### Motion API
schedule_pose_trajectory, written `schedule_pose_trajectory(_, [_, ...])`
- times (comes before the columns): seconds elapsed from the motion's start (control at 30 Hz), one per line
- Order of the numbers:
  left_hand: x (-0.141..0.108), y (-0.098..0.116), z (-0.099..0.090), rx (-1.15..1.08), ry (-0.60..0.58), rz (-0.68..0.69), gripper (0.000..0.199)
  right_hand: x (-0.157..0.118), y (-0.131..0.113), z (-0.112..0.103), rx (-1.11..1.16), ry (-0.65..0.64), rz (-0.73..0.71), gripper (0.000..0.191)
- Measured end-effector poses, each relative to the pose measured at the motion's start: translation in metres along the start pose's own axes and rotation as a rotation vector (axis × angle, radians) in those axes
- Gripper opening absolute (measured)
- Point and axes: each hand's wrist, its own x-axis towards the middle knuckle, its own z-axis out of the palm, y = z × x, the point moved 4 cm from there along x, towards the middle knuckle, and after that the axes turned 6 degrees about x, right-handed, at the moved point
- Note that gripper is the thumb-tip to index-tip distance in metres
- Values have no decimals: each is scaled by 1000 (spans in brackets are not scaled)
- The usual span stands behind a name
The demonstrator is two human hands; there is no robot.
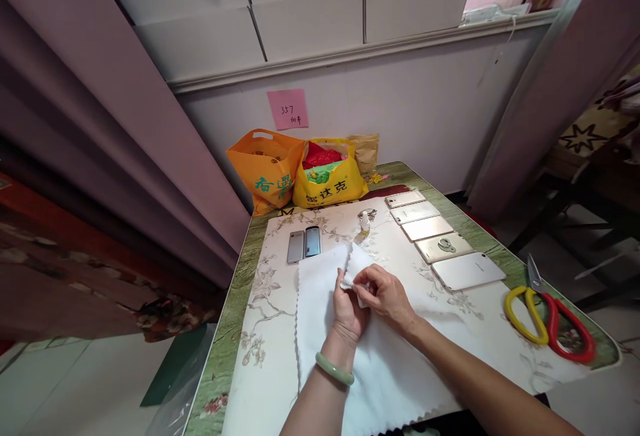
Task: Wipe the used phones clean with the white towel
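A white cloth with a scalloped edge lies spread over the near half of the table. My left hand, with a green bangle on its wrist, is closed on a gathered fold of that cloth. Over the same fold, my right hand pinches the cloth's edge with thumb and fingertips, close against the left fingers. Whether anything small sits between the fingertips is hidden. A small clear spray bottle stands just beyond the hands. Two phones, a silver one and a blue-grey one, lie past the cloth's far left corner.
Several phones lie in a slanting row at the right, the nearest a white one. Scissors with yellow and red handles rest by the right edge. An orange bag and a filled yellow bag stand against the wall.
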Motion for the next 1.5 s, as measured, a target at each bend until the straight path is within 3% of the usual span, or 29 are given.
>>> schedule_pose_trajectory(0.17, [-6,7,-1,0,62,119,40,-29,1,1,-22,-71,-101,4])
schedule_pose_trajectory(0.3, [-4,6,-5,1,51,146,43,-32,6,1,-2,-67,-148,8])
schedule_pose_trajectory(0.5, [1,-3,-2,38,-65,-1,53,2,1,-1,-70,91,-66,14])
schedule_pose_trajectory(0.63, [-1,0,4,76,-68,70,41,36,3,-9,-52,192,51,19])
schedule_pose_trajectory(0.8, [-4,3,4,163,-76,143,40,56,28,-18,195,245,235,33])
schedule_pose_trajectory(0.9, [-2,2,2,123,-47,106,36,49,37,-15,245,260,232,43])
schedule_pose_trajectory(1.03, [4,3,-2,4,85,83,25,29,37,-1,308,266,236,47])
schedule_pose_trajectory(1.2, [8,6,-6,-46,158,66,19,7,35,5,436,91,243,39])
schedule_pose_trajectory(1.33, [7,5,-7,-42,132,64,26,-10,31,-3,328,-21,189,29])
schedule_pose_trajectory(1.5, [5,6,-7,-21,100,82,35,-22,19,-4,119,14,55,15])
